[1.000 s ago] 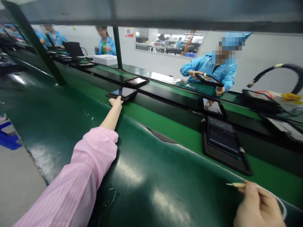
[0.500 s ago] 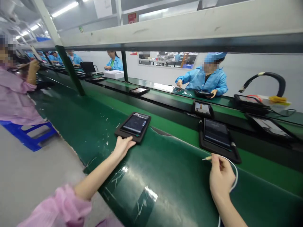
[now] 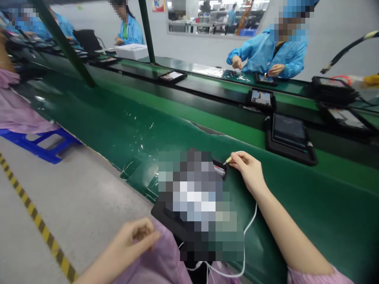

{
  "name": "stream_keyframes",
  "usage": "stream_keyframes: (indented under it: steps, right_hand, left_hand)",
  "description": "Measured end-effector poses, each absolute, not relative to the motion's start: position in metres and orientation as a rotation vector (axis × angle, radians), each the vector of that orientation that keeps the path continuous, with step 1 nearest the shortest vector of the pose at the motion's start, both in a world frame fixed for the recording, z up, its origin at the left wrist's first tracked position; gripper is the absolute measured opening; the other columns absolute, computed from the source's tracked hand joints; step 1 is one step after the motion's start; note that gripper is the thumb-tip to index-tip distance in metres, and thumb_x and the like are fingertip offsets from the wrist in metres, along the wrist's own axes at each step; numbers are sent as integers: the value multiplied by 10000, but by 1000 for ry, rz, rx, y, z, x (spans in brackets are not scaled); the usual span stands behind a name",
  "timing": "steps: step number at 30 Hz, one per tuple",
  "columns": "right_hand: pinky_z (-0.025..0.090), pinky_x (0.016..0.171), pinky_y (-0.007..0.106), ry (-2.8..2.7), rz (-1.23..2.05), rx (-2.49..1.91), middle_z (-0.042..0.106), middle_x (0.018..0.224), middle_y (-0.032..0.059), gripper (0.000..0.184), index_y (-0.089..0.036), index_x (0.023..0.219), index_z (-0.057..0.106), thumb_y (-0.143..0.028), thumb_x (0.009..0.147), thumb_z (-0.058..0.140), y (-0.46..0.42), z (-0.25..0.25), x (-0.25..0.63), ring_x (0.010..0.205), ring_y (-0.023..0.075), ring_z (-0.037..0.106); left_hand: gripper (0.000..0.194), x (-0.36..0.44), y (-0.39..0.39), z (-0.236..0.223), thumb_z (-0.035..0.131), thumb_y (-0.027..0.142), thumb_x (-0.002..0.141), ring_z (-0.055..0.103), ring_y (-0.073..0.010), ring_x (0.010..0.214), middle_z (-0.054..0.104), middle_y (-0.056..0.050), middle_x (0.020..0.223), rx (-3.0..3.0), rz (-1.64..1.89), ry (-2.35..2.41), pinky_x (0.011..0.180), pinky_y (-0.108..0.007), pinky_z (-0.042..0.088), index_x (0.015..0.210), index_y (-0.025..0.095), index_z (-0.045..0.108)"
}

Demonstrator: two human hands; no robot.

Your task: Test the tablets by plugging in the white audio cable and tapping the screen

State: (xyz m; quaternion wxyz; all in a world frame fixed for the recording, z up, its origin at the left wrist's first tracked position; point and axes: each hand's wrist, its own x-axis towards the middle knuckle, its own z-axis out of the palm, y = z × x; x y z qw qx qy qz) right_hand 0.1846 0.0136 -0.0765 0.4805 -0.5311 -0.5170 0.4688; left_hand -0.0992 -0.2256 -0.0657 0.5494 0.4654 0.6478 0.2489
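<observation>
A tablet-like device [image 3: 219, 170] lies in a black tray [image 3: 167, 215] at the front edge of the green bench; mosaic covers most of it. My right hand [image 3: 248, 169] pinches a slim cream-coloured plug [image 3: 228, 160] with a thin metal tip, on a white cable [image 3: 251, 221]. That tip is at the device's far right corner; whether it touches, I cannot tell. Left of the tray, close to my lap, my left hand [image 3: 137, 238] is loosely curled with nothing visible in it. The cable loops down past the tray's right side toward my lap.
Another tablet [image 3: 288, 132] in a black tray is at the right, with more trayed devices [image 3: 260, 98] beyond on the line. Opposite, a person in blue [image 3: 268, 51] works. A green post [image 3: 66, 47] stands left, above a blue stool [image 3: 44, 144].
The device and its tray have come from the far middle of the bench toward me. My left hand has let go of it. My right hand has brought the plug to its corner. The view has tilted down.
</observation>
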Motion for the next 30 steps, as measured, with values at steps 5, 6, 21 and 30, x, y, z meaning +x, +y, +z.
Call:
stream_keyframes:
  steps: [5, 6, 21, 30]
  right_hand:
    - [567, 656, 269, -1259, 1326, -1275, 661, 684, 31, 522, -192, 653, 646, -637, 488, 863, 29, -74, 160, 633, 154, 635]
    - [569, 644, 267, -1260, 1351, -1277, 661, 674, 35, 519, -188, 642, 645, -622, 474, 874, 32, -73, 158, 617, 153, 633]
    - [575, 616, 183, -1261, 1489, -1363, 656, 642, 29, 304, -160, 605, 667, -359, 672, 887, 45, -68, 160, 572, 98, 605]
    - [569, 595, 160, -1291, 1552, -1391, 662, 623, 33, 218, -153, 609, 675, -189, 773, 814, 53, -63, 154, 557, 90, 615]
  left_hand:
    - [742, -89, -195, -66, 776, 438, 720, 465, -348, 1345, 517, -119, 1441, 1702, 806, 1698, 1110, -571, 366, 1372, 298, 451]
    - [935, -83, -189, -70, 813, 436, 684, 360, -369, 1421, 414, -138, 1528, 1778, 754, 1680, 1156, -608, 281, 1468, 291, 325]
    - [1279, -73, -173, -94, 876, 406, 632, 221, -389, 1465, 278, -142, 1595, 1923, 569, 1668, 1189, -652, 159, 1561, 309, 2]
    - [1278, -73, -172, -94, 887, 374, 608, 242, -409, 1451, 298, -135, 1585, 1900, 586, 1689, 1182, -672, 161, 1560, 332, 36]
